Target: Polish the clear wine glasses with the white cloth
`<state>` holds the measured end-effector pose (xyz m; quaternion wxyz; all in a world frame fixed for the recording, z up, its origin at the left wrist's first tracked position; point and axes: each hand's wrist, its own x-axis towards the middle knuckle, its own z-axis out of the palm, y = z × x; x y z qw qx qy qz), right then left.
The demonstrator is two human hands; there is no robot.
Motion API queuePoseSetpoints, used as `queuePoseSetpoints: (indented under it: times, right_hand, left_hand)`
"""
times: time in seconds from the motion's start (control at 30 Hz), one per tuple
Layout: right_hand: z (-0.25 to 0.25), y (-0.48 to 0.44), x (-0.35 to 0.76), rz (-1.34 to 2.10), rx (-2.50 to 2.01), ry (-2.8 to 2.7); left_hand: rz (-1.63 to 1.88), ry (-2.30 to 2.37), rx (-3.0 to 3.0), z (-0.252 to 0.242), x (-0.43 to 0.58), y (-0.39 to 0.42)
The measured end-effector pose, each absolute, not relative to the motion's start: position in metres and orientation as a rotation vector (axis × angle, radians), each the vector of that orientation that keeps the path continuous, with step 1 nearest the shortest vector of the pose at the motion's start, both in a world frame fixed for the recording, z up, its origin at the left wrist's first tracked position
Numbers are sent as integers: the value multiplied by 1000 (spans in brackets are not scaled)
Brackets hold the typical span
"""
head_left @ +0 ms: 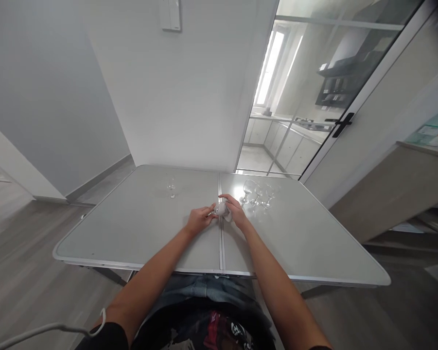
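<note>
Both hands meet above the table's centre seam. My left hand [200, 218] is closed on the stem end of a clear glass [213, 212]. Wrapped round the other end of that glass, my right hand [235, 210] presses a white cloth [223, 210] against it. The cloth hides much of the glass. Three clear stemmed glasses, one of them a wine glass [248, 189], stand close together just beyond my right hand. Another clear glass [171, 187] is by itself on the left half of the table.
The pale folding table [131, 233] has a metal edge and a centre seam. A white wall [175, 107] rises behind it. At the right are a glazed door with a black handle [342, 125] and a wooden shelf unit [386, 194]. A white cable [58, 326] crosses the lower left.
</note>
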<state>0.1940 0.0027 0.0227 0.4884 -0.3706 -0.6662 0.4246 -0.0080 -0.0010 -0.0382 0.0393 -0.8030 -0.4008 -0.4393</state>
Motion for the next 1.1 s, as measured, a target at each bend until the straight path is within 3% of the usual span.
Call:
queuePoseSetpoints:
  times: [0.2,0.47,0.8,1.1]
  right_hand:
    - [13,3,191,676,-1016,-1728]
    - [28,-1,195,999,-895,-1521]
    - [14,0,195,725,-973,-1747]
    - [25,-6,191,1021,-939,-1473]
  left_hand:
    - [-1309,-1201,-2465,-36,-5,-2]
    - [-1359,-1219,-2395,-35,-8,-1]
    - [-1366,-1216,-2495,-37,-6,-3]
    - [-1292,-1232,-2379,-31,-13,-6]
